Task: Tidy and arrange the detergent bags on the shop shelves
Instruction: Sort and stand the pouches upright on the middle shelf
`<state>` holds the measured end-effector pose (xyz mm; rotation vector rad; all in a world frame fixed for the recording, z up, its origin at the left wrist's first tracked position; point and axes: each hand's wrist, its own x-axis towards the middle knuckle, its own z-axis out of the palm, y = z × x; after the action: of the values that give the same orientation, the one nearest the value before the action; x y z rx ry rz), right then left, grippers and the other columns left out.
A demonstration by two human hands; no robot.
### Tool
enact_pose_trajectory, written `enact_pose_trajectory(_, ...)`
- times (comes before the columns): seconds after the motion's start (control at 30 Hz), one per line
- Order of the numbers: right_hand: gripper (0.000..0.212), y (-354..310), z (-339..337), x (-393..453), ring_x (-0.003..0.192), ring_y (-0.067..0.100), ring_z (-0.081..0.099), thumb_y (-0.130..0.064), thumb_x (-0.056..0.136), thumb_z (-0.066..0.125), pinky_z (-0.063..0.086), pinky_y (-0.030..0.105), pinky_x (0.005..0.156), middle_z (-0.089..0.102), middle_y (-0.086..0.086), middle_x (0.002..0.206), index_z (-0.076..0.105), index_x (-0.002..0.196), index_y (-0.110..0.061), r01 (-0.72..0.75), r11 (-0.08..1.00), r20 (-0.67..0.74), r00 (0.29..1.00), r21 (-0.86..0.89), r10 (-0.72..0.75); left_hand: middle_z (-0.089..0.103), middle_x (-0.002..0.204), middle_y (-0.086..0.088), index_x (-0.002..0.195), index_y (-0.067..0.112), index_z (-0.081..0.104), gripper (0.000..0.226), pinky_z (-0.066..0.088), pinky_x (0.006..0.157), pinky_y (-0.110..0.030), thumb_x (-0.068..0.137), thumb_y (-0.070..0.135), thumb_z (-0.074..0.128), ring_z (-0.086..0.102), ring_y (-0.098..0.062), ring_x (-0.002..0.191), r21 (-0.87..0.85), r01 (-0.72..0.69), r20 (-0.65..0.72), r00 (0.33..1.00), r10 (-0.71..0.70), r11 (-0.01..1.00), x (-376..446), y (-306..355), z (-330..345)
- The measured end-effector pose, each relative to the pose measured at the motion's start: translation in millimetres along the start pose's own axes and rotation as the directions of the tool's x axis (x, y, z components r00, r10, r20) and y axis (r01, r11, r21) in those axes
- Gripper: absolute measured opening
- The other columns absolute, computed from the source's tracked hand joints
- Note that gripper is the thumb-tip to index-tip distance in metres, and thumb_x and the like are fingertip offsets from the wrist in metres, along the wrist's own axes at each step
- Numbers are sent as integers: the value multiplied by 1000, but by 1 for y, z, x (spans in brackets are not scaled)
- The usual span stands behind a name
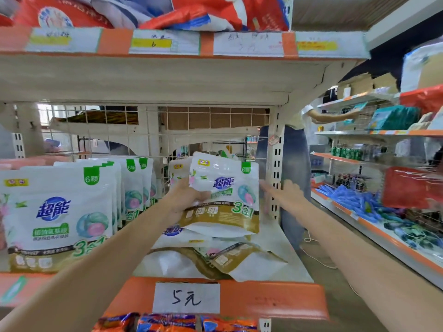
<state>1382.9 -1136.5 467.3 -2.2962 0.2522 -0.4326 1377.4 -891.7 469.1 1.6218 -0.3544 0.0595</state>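
the left hand (185,195) grips an upright bag (223,192) at its left edge, over the loose bags (215,257) lying flat on the shelf (239,295). the right hand (285,192) hangs open and empty just right of it, near the post (275,164). best to stand this bag squarely at the back, label forward, matching the neat row (60,212) on the left, then lift the flat ones. the left fingers are hidden behind the bag; motion blurs the right fingertips.
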Motion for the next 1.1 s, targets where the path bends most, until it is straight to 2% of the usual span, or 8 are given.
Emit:
enact_pose_trajectory(0.1,69,6,2,-15,92,21,60,-71,76,54,45,31,76,67,7,108,57,114,-13,-170,924,266,961,344,77,69,106,-17,114,7,61,30,51,87,-46,86,-3,62,62,-34,97,-137,4,0,1000,-5,991,-4,0,-9)
enact_pose_trajectory(0.23,16,-6,23,-32,54,10,49,-37,90,57,31,19,49,66,-2,68,61,91,-21,-191,863,472,879,469,-62,72,79,-1,103,10,62,23,53,70,-30,86,-4,56,62,-16,74,-154,-48,95,993,64,987,-13,4,-20)
enact_pose_trajectory(0.43,95,-19,41,-15,59,11,52,-26,55,73,43,20,50,53,0,111,34,142,-26,22,842,437,847,538,-301,73,95,-10,91,13,74,36,57,80,-32,57,14,86,68,-22,89,-178,-24,275,959,73,984,-16,18,-50)
enact_pose_trajectory(0.53,83,-22,32,-7,58,10,53,-19,61,74,43,21,52,58,0,102,41,138,-24,28,798,463,802,602,-377,67,107,-16,107,7,65,70,53,89,-37,45,21,94,66,-26,98,-115,10,313,949,26,993,-11,22,-63)
enact_pose_trajectory(0.63,41,-17,19,-7,52,8,45,-20,80,73,36,18,48,59,1,76,55,117,-25,81,835,404,847,545,-346,65,111,-18,116,3,57,49,52,88,-39,72,9,76,64,-28,97,-105,-20,149,988,36,994,-9,22,-68)
enact_pose_trajectory(0.77,5,-8,1,-4,39,7,42,-14,89,63,31,16,35,55,10,69,60,87,-10,165,907,325,896,388,-302,66,103,-14,115,9,59,24,54,79,-39,93,3,53,64,-25,83,-24,4,-328,945,-11,1000,0,12,-71)
enact_pose_trajectory(0.93,10,-7,2,-6,50,23,61,-5,92,56,54,28,47,53,12,74,52,84,-7,92,800,209,942,592,-263,65,112,-10,126,17,56,32,49,94,-53,94,19,54,61,-29,95,-46,-75,-542,840,38,996,12,12,-70)
enact_pose_trajectory(1.1,9,-23,25,2,78,35,66,-7,97,49,56,52,75,62,20,103,53,92,-14,126,769,108,963,627,-246,65,90,-2,105,27,58,21,49,85,-45,98,10,47,57,-26,89,-107,-259,-584,798,150,960,12,27,-60)
